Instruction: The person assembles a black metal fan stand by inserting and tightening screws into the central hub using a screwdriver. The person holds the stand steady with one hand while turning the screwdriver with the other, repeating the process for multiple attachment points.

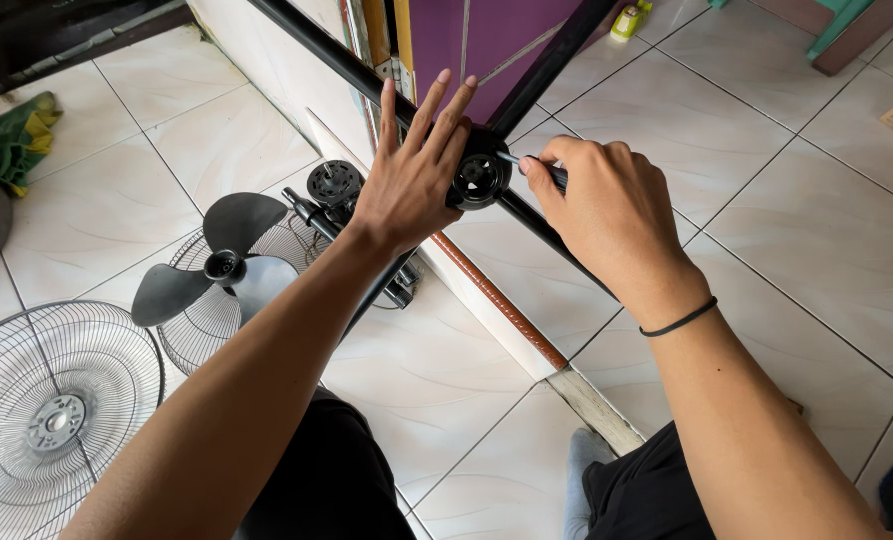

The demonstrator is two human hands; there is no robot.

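Note:
A black cross-shaped fan base (pixel 552 60) with a round hub (pixel 481 178) at its middle lies over the tiled floor. My left hand (pixel 407 175) rests flat against the hub's left side, fingers spread and straight, pressing on the black legs. My right hand (pixel 607 205) is closed around a thin tool (pixel 512 158), likely a screwdriver, whose tip points into the hub. A black band circles my right wrist.
A black fan blade (pixel 222 262) sits on a wire guard (pixel 287 245) at the left. Another round wire guard (pixel 52 410) lies at the lower left. A black fan post part (pixel 335 185) lies behind my left hand. A green cloth (pixel 12 135) lies far left.

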